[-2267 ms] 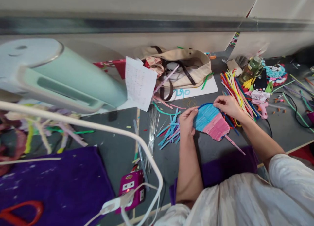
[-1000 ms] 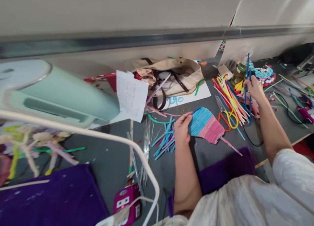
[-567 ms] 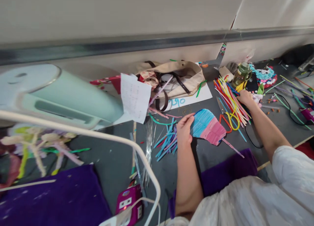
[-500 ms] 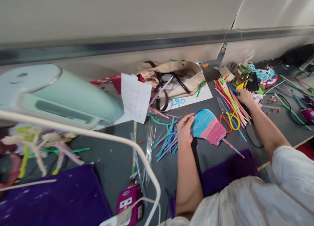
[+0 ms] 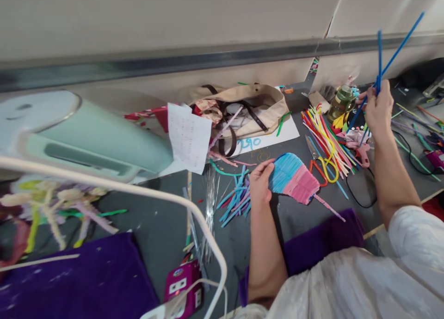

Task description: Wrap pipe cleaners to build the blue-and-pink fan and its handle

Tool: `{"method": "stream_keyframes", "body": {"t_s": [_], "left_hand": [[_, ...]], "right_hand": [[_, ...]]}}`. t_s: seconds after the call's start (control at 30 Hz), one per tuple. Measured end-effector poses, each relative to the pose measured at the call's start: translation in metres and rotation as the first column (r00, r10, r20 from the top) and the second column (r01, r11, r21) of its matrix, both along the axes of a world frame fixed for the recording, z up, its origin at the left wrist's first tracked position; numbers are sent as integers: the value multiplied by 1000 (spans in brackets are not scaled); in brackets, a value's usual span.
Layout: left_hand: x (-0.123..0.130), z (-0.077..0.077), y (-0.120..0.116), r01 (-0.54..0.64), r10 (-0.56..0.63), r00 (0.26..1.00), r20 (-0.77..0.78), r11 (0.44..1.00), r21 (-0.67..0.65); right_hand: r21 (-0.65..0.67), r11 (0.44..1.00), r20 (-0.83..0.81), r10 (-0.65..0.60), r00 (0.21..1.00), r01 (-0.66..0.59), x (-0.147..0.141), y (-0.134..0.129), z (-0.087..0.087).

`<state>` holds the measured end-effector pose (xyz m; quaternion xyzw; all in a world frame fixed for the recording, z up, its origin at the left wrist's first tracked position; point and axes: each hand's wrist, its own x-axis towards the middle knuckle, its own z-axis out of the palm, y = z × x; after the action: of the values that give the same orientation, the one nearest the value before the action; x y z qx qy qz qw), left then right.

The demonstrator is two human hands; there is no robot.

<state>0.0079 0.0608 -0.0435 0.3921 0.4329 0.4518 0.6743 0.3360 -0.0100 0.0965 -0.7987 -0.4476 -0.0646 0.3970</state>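
Observation:
A flat blue-and-pink pipe-cleaner piece (image 5: pixel 294 178), with a thin pink stem at its lower right, is pinched at its left edge by my left hand (image 5: pixel 262 180). My right hand (image 5: pixel 379 108) is raised at the right, closed round several dark blue pipe cleaners (image 5: pixel 398 51) that stick out above and below it. Between my hands lies a bundle of coloured pipe cleaners (image 5: pixel 324 138) on the dark table, with scissors (image 5: pixel 326 170) with red and yellow handles beside it. Below my right hand is a pink glue gun (image 5: pixel 362 152).
Short blue and purple pieces (image 5: pixel 237 199) lie left of my left forearm. A cream bag (image 5: pixel 274 108) and a green-lidded bottle (image 5: pixel 342 104) stand near the wall. A purple power strip (image 5: pixel 183 289), a white curved tube (image 5: pixel 204 222) and a pale green lamp-like device (image 5: pixel 104 136) are at the left.
My right hand has lifted up and to the right from the bundle, bringing dark blue pipe cleaners with it. The pink glue gun has come into view. My left hand still holds the blue-and-pink piece.

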Motion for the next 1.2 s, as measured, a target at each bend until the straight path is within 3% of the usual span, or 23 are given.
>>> {"method": "stream_keyframes", "body": {"t_s": [0.07,0.1,0.17,0.23,0.33,0.43,0.5,0.57,0.67,0.8,0.9,1.07,1.2], "left_hand": [[0,-1,0,7,-7,1000,7,1000,-6],[0,-1,0,8,-8,1000,8,1000,-3],[0,-1,0,8,-8,1000,7,1000,3],[-1,-2,0,13,-13,1000,6,1000,-1],[0,-3,0,17,-17,1000,-1,1000,-12],[0,-4,1,8,-8,1000,-3,1000,-9],[1,-5,1,10,-10,1000,1,1000,-9],[0,-6,2,16,-16,1000,5,1000,-12],[0,-7,2,15,-15,1000,3,1000,-11],[0,-8,2,8,-8,1000,0,1000,-5],[0,-7,2,5,-5,1000,0,1000,-1],[0,-6,1,10,-10,1000,-8,1000,-9],[0,-5,1,16,-16,1000,-9,1000,-10]], "right_hand": [[46,997,-92,63,994,-59,0,2,0],[5,998,-98,63,993,-63,1,4,-4],[-236,971,-25,21,999,-26,2,8,-20],[-506,861,63,-29,998,57,3,13,-41],[-638,763,63,-85,994,106,4,18,-73],[-787,597,118,-101,988,155,3,24,-97],[-827,540,141,-70,987,157,2,28,-107],[-840,521,145,-53,988,151,2,31,-113],[-837,531,123,-50,991,131,4,32,-115],[-807,586,45,-49,998,65,13,26,-110],[-728,685,-9,-42,999,22,22,17,-104],[-457,889,-75,-12,997,-24,34,6,-91],[-342,939,-129,-7,992,-38,39,5,-84]]}}
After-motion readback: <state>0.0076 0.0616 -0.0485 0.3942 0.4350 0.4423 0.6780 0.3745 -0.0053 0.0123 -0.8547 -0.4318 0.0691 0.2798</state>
